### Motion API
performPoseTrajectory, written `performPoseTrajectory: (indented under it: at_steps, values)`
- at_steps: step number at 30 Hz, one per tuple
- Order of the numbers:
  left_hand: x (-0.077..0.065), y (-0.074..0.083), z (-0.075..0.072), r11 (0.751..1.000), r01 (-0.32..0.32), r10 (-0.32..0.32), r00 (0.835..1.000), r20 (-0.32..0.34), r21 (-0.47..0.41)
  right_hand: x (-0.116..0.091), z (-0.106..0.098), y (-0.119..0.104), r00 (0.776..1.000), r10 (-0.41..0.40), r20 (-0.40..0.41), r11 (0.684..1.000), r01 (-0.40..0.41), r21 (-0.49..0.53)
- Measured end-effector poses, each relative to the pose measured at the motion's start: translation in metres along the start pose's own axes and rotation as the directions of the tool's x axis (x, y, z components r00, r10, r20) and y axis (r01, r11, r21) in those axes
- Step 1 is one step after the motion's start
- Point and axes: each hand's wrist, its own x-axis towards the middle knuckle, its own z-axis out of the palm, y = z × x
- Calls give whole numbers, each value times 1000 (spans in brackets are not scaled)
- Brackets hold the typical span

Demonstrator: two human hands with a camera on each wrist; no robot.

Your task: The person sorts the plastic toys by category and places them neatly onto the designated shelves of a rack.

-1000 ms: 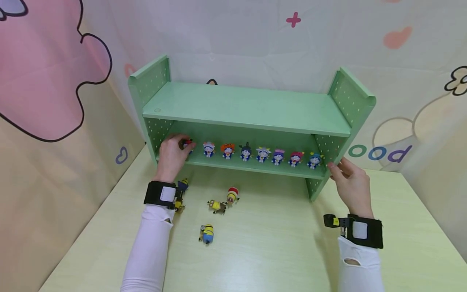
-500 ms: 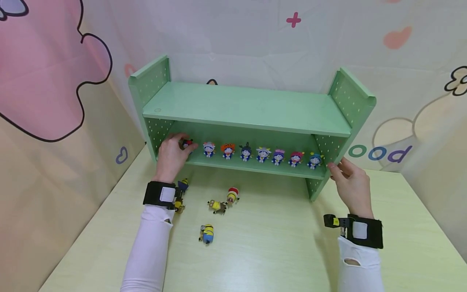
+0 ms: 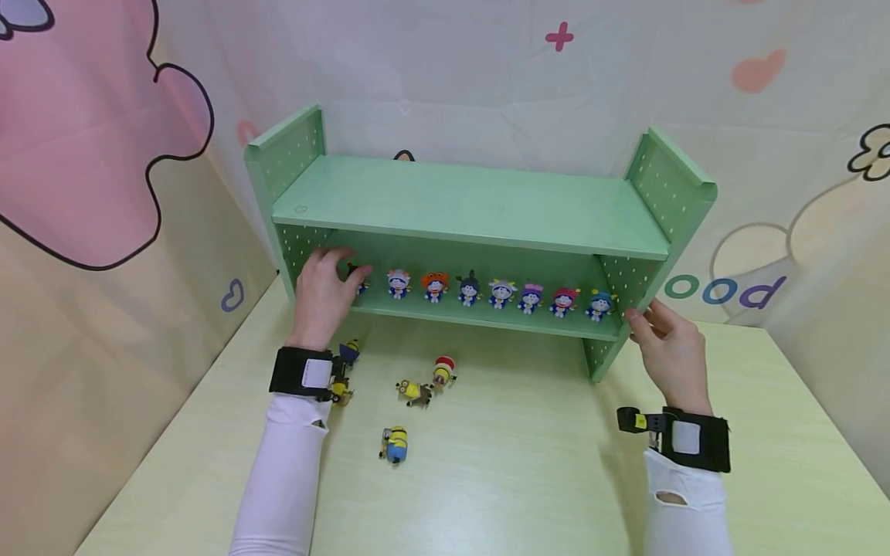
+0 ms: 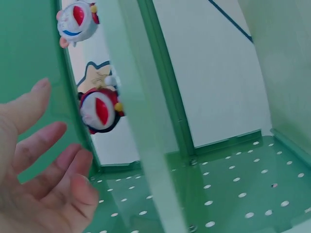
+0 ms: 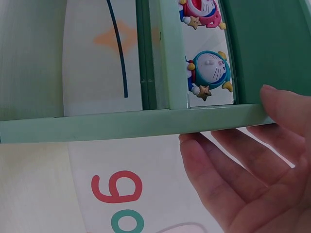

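Observation:
In the head view, a row of several small Doraemon-like figurines in animal hats stands on the lower board of a green shelf (image 3: 473, 201). My left hand (image 3: 321, 297) is beside the leftmost figurine (image 4: 100, 110), which has a dark and red hat. The left wrist view shows a gap between that figurine and my spread, slightly bent fingers. At the shelf's other end, my right hand (image 3: 670, 355) grips the edge of the right side panel (image 5: 121, 124), thumb inside and fingers outside. Closest to it is the figurine with the blue hat (image 3: 599, 306).
Several minion figurines lie on the table below the shelf, among them one in blue (image 3: 395, 445), one with a red hat (image 3: 443, 373) and a brown-and-yellow one (image 3: 415, 393). Others lie beside my left wrist. A printed cloth (image 3: 459, 85) hangs behind.
My left thumb and fingers have come off the leftmost figurine, and the hand has shifted slightly left. The figurine stays standing on the board. My right hand has kept its place.

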Motion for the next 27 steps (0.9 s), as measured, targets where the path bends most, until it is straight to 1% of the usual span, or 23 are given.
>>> performPoseTrajectory:
  at_steps: [3, 8, 12, 15, 17, 20, 23, 25, 27]
  values:
    - [-1, 4, -4, 1000, 5, -4, 1000, -24, 5, 0, 0, 0, 1000, 1, 1, 1000, -1, -1]
    - [-2, 11, -10, 1000, -5, 6, 1000, -16, 17, 1, 0, 0, 1000, -8, -3, 1000, 8, -2]
    - [-6, 19, -14, 999, -34, 33, 999, 22, 21, 1, -1, 0, 1000, -13, -4, 1000, 13, 2]
    - [-10, 26, -16, 997, -78, 77, 995, 67, 3, 1, -1, -1, 1000, -13, -5, 1000, 13, 2]
    - [-15, 31, -16, 993, -113, 114, 987, 109, -17, 0, -1, -1, 1000, -12, -5, 1000, 12, 3]
    - [-24, 41, -18, 986, -164, 168, 971, 173, -36, 0, -1, -2, 1000, -6, -3, 1000, 6, 2]
    - [-34, 50, -17, 974, -219, 225, 945, 237, -54, 0, -1, -3, 1000, 0, 1, 1000, 0, 0]
    - [-40, 54, -12, 962, -264, 271, 919, 287, -62, 0, -1, -3, 1000, 0, 4, 1000, 0, 1]
    - [-46, 58, -6, 950, -305, 309, 883, 353, -70, 0, -1, -2, 1000, -3, 5, 1000, 3, 1]
